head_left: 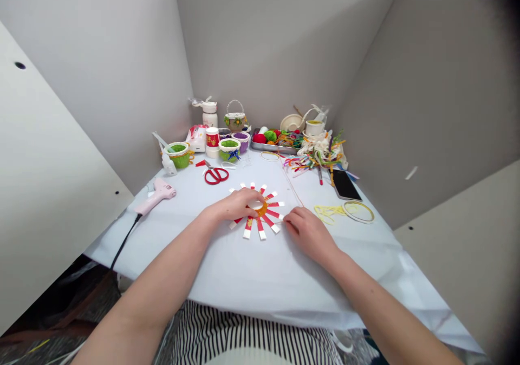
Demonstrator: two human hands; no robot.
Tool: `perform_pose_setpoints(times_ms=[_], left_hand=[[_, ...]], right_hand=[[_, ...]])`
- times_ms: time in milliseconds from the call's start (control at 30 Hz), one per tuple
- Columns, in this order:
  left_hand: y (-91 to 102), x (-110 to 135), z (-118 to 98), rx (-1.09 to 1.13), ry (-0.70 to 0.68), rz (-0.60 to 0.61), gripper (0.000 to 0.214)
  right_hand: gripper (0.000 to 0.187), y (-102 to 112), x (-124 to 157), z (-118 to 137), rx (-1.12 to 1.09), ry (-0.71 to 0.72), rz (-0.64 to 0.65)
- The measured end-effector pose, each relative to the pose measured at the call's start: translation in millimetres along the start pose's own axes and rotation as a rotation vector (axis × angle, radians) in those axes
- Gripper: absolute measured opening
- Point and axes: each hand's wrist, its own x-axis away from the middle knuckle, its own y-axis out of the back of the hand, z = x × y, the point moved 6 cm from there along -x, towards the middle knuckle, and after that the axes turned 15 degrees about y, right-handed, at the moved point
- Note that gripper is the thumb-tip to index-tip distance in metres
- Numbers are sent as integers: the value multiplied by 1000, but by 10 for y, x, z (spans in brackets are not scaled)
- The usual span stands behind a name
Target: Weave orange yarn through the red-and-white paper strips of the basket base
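Note:
A paper cup cut into splayed red-and-white strips (271,224) lies on the table, with orange yarn (263,209) wound around its centre. My left hand (239,203) grips it from the left, fingers curled over the middle and covering part of the strips. At its right edge, my right hand (304,228) is closed in a pinch beside a strip's white tip. A thin orange strand (293,190) runs from the back of the table to near my right hand; the pinched part is mostly hidden by the fingers.
Red scissors (216,176) and a pink glue gun (158,196) lie to the left. Small woven baskets (229,151) and a tray of yarn (276,148) stand at the back. A phone (345,185), yellow yarn (329,211) and a ring (359,212) lie on the right.

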Motion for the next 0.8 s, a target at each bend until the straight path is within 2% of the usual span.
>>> perform_pose_setpoints(times_ms=[167, 300, 400, 600, 800], left_hand=[[-19, -20, 17, -24, -26, 5, 35], [-35, -40, 39, -34, -13, 6, 36], [-35, -44, 36, -33, -3, 12, 36], [-31, -25, 15, -25, -11, 14, 35], [-4, 19, -49, -25, -32, -69, 37]], right_hand=[[13, -129, -320, -253, -120, -105, 68], [15, -204, -407, -467, -63, -195, -2], [14, -246, -361, -547, -184, -192, -51], [15, -243, -247, -518, -467, -107, -54], [14, -247, -254, -432, -427, -70, -50]])
